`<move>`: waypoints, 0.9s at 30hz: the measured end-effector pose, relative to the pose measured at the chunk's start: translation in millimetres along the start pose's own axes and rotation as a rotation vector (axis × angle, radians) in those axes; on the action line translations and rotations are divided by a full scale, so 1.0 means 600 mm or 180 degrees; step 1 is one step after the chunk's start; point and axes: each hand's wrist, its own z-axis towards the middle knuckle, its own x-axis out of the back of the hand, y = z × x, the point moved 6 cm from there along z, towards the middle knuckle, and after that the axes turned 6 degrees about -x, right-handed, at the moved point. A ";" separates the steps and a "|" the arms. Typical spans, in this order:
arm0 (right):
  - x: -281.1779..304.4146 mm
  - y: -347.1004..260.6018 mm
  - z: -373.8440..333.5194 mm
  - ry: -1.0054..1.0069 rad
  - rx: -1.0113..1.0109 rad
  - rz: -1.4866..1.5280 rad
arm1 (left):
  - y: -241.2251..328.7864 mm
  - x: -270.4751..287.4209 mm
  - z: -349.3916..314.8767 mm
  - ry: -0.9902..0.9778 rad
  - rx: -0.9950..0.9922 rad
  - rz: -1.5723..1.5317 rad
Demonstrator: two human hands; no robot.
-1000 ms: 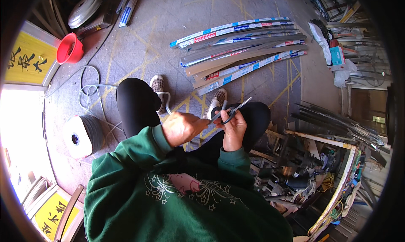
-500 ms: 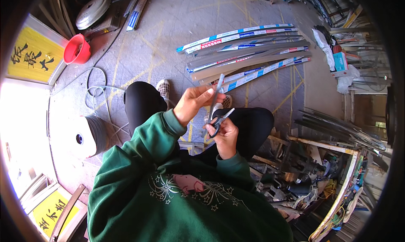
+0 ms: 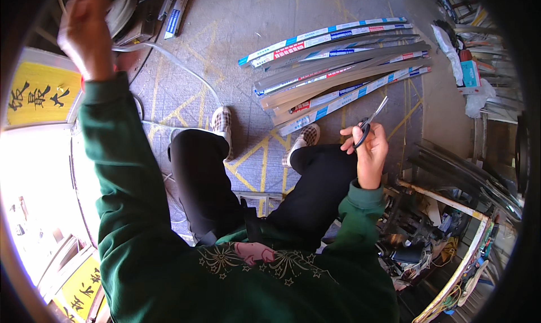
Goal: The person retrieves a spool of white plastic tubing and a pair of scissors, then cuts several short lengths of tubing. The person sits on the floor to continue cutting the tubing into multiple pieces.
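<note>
My left hand [image 3: 87, 36] is raised far out at the upper left, its fingers blurred. From it a long, pale grey flexible strip [image 3: 174, 58] droops in an arc toward my left shoe [image 3: 221, 123]. My right hand [image 3: 369, 148] is above my right knee, closed around the black handles of a pair of scissors [image 3: 365, 130]. Their metal blades point up and to the right. Ahead of that hand, on the floor, lies a fanned stack of long grey strips [image 3: 344, 69], several with blue, white and red printed labels.
A yellow sign panel [image 3: 42, 95] with black lettering stands at the left. At the lower right, a white-edged frame [image 3: 456, 272] borders a clutter of tools and parts. More long metal strips [image 3: 468, 176] and a blue-and-red box [image 3: 469, 75] lie along the right side.
My left hand has swung from the middle to the far upper left, and the grey strip now arcs up to it. My right hand has moved right and forward with the scissors.
</note>
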 end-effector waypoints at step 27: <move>-0.151 0.494 0.214 -0.2072 -0.2251 0.0324 | -0.223 -0.196 -0.903 -0.3868 0.3960 -0.0584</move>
